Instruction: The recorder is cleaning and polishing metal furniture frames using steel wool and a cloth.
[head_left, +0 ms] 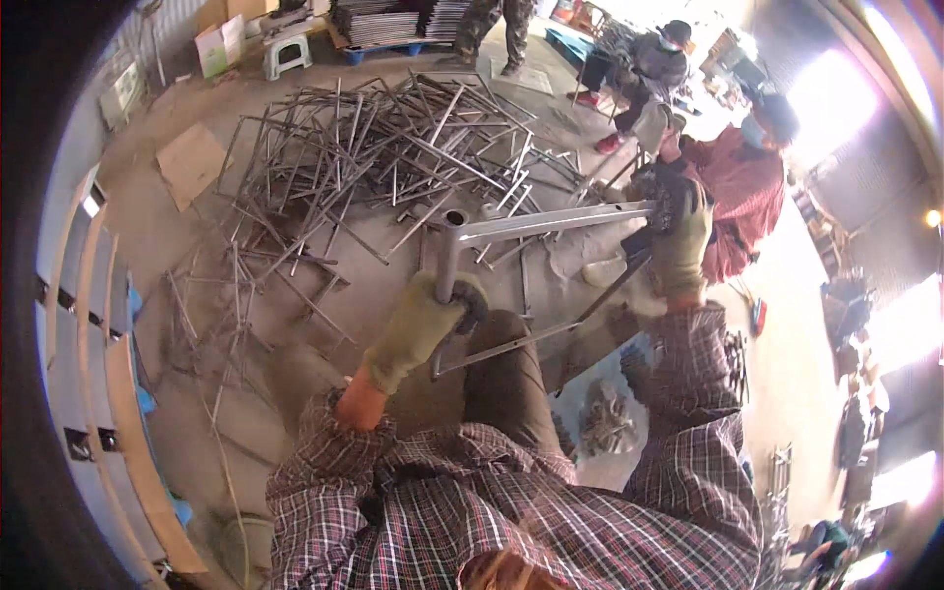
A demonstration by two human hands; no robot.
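A welded grey metal frame (551, 222) is held up in front of me, above my leg. My left hand (418, 329), in a yellowish glove with a dark palm, is closed around its upright round tube, whose open top end faces up. At the far end of the flat upper bar, my right hand (680, 236) in a similar glove grips the frame; its fingers hide that corner. A thinner lower rod (511, 344) of the frame runs from below my left hand up toward the right.
A tangled heap of metal frames (383, 147) lies on the floor ahead. Two people sit working at the right, the nearer in a red shirt (737, 187). Stacked panels (84, 374) line the left. A cardboard sheet (189, 165) and a white stool (286, 56) are farther off.
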